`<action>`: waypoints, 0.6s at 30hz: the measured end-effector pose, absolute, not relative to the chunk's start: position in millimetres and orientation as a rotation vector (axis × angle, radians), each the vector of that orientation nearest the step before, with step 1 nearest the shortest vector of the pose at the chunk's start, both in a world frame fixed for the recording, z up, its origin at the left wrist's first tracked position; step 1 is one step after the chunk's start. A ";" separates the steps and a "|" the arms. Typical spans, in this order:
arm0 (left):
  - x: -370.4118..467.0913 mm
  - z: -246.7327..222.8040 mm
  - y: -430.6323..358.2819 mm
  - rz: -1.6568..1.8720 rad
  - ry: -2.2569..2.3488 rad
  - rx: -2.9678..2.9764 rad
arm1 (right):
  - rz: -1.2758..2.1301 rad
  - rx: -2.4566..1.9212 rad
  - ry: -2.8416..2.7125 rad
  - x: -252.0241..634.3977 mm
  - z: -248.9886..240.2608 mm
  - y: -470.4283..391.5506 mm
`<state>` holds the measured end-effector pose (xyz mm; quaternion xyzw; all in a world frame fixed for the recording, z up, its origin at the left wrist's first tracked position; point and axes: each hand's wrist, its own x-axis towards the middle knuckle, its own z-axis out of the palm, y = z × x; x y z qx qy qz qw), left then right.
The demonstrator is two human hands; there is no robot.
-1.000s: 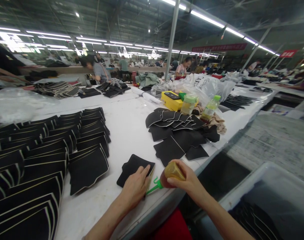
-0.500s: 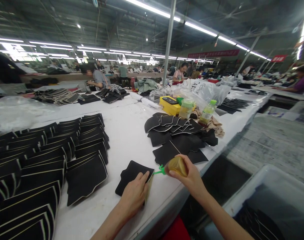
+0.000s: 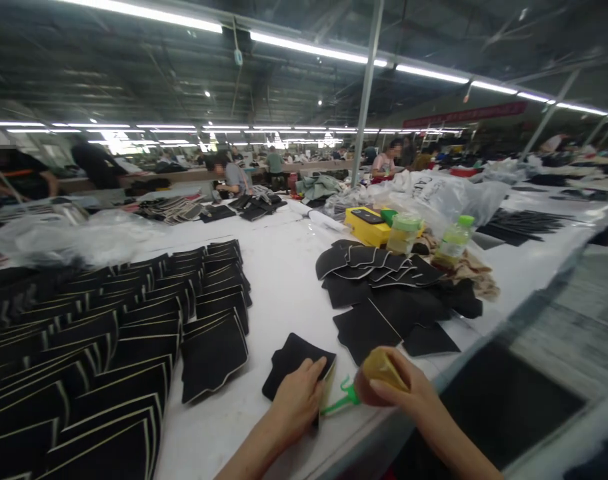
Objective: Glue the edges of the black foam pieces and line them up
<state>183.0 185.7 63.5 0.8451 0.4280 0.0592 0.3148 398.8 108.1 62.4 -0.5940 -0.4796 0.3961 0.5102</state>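
Note:
My left hand (image 3: 300, 395) lies with its fingers stretched out on a black, notched flat piece (image 3: 295, 360), pressing it to the table. A pale strip shows along the right edge of that piece. In my right hand (image 3: 409, 383) is an amber squeeze bottle (image 3: 377, 379), tipped over with its green nozzle pointing left. The nozzle tip (image 3: 324, 412) is at the near part of the pale edge, close to my left hand; whether it touches cannot be made out. Part of the piece is hidden under my left hand.
Rows of overlapping black pieces (image 3: 134, 333) cover the left of the white table (image 3: 279, 280). A loose black pile (image 3: 384, 300) lies to the right, with a yellow box (image 3: 367, 230), a jar (image 3: 404, 233) and a green-capped bottle (image 3: 455, 240) behind. Several people work farther back.
The view has turned left, so the scene sits farther right. The nozzle has moved along the pale edge toward me, from the piece's far corner. My left hand still presses the piece.

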 end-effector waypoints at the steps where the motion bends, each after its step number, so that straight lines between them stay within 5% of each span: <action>1: 182.7 63.7 186.1 0.174 1.119 2.217 | 0.991 -1.426 -1.131 396.5 60.1 105.7; 18: 182.8 61.6 185.5 0.214 1.154 2.210 | 1.194 -1.309 -0.915 386.5 69.0 93.2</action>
